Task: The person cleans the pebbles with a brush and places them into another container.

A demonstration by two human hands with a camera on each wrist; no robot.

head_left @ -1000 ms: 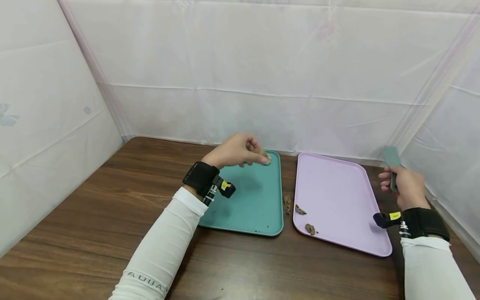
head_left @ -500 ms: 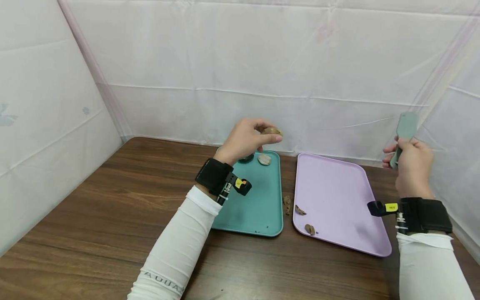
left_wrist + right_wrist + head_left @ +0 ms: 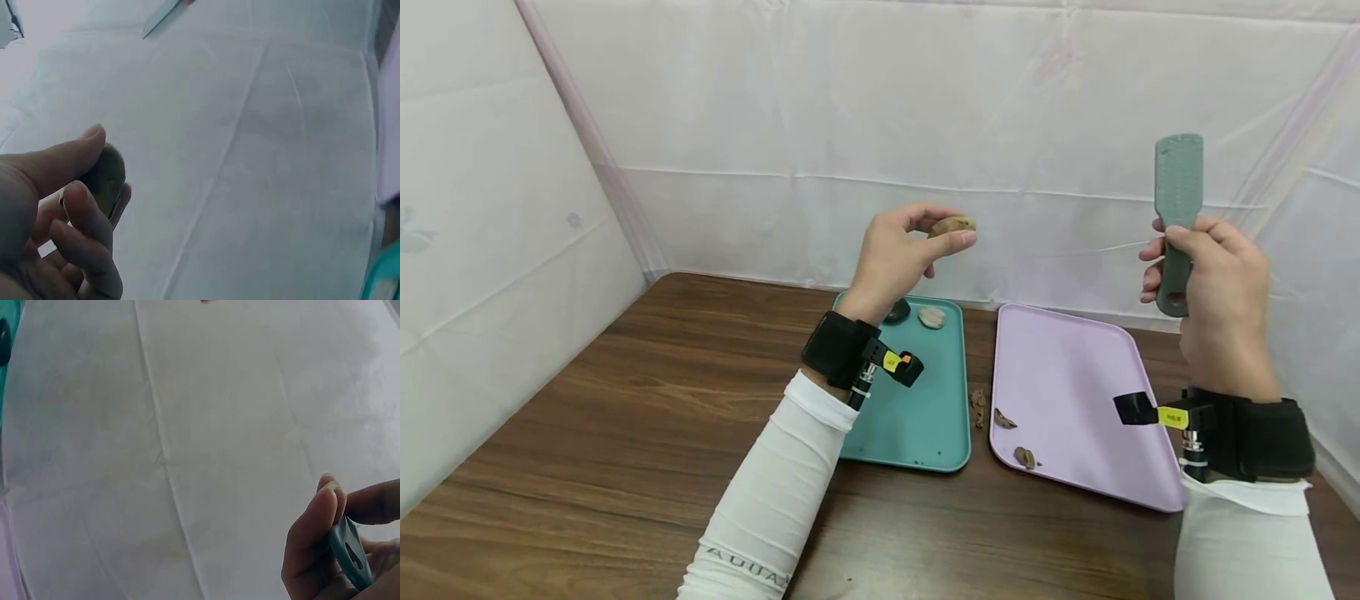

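My left hand (image 3: 902,250) is raised above the teal tray (image 3: 925,417) and pinches a small brown nut-like piece (image 3: 953,225) between thumb and fingers; the left wrist view shows the same piece (image 3: 106,178) behind the fingertips. My right hand (image 3: 1210,292) is lifted at the right and grips the handle of a grey-green flat paddle-shaped tool (image 3: 1177,187), its blade pointing up. The right wrist view shows that tool's handle (image 3: 350,553) edge-on between my fingers. A dark round piece (image 3: 897,312) and a pale one (image 3: 932,317) lie at the far end of the teal tray.
A lilac tray (image 3: 1075,392) lies right of the teal one, with brown shell scraps (image 3: 1021,456) at its near left edge. More scraps (image 3: 977,402) sit on the wooden table (image 3: 587,400) between the trays. White sheeting walls the table on three sides.
My left hand has lifted the brown piece off the teal tray and raised it. My right hand has risen with the tool, whose blade now stands well above the table.
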